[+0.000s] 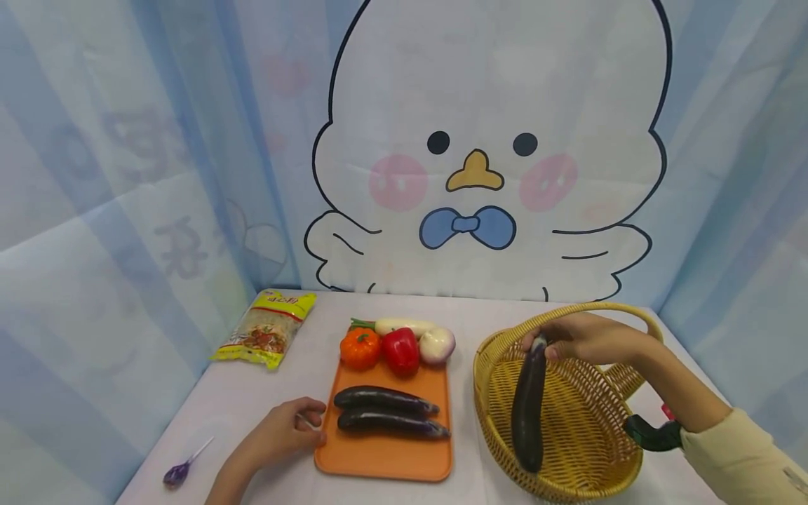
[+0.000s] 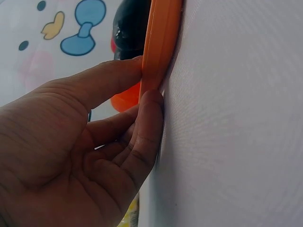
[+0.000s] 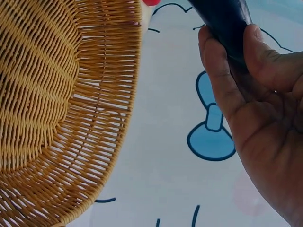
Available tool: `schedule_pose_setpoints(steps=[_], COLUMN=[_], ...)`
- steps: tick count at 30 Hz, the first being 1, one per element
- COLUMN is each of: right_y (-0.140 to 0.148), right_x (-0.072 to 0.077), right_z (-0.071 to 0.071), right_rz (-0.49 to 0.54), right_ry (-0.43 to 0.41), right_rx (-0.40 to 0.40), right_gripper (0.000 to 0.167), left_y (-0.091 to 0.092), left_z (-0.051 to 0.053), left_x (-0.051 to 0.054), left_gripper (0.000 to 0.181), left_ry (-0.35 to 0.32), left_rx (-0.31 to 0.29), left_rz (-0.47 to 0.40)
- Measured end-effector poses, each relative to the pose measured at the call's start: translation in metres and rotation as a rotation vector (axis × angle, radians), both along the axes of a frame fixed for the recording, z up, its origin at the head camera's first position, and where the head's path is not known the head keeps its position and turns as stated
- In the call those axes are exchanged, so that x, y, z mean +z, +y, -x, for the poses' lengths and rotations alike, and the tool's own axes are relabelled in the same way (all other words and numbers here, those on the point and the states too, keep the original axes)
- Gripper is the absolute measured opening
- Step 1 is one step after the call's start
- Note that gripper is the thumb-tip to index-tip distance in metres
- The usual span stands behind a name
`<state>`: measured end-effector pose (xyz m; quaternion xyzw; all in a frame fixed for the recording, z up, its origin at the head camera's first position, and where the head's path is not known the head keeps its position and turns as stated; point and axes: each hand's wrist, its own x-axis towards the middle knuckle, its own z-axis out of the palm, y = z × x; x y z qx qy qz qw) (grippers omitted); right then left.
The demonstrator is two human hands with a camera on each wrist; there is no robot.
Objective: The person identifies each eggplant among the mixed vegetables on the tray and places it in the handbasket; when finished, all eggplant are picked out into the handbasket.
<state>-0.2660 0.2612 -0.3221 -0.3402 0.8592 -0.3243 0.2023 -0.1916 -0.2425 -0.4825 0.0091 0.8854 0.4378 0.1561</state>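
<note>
The long eggplant point(image 1: 529, 414) will likely handle as fairly light and stiff, with glossy skin slick enough to slide or swing in a loose pinch; the narrow stem end suits the fingertips, while the thicker middle would give a steadier hold. The right hand point(image 1: 577, 337) has closed to the eggplant's width, thumb opposite fingers at that stem end, above the wicker basket point(image 1: 577, 428). The eggplant hangs over the basket's left part, thick end toward its near rim; whether it touches the wicker I cannot tell. Left of the basket, the left hand point(image 1: 284, 429), nearly closed, pinches the orange tray point(image 1: 385, 459) by its edge farthest from the basket. The eggplant looks blackish purple, shiny, slightly curved, pale at the stem end
</note>
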Motion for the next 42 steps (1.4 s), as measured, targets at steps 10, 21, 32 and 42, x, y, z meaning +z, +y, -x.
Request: schedule_pose_setpoints(steps=[10,21,32,42], right_y=[-0.005,-0.007,-0.01,-0.009], right_x=[-0.004,-0.023,-0.05,-0.076], right_z=[0.018,0.033,0.05,0.06], right_rz=[-0.052,-0.095,-0.059,-0.09], right_ry=[0.005,-0.033,-0.1,-0.132], right_rx=[-0.003,-0.046,-0.04,-0.082], right_gripper=[0.02,0.025,0.03,0.028], left_y=[-0.003,-0.003,-0.004,-0.002], left_z=[0.001,0.001,0.001,-0.001], left_x=[-0.001,0.001,0.002,0.0], left_gripper=[0.053,0.051,0.052,0.05], left_ry=[0.012,0.046,0.049,0.05], left_rx=[-0.001,-0.023,-0.03,-0.039], left_rz=[-0.004,-0.02,-0.029,-0.033])
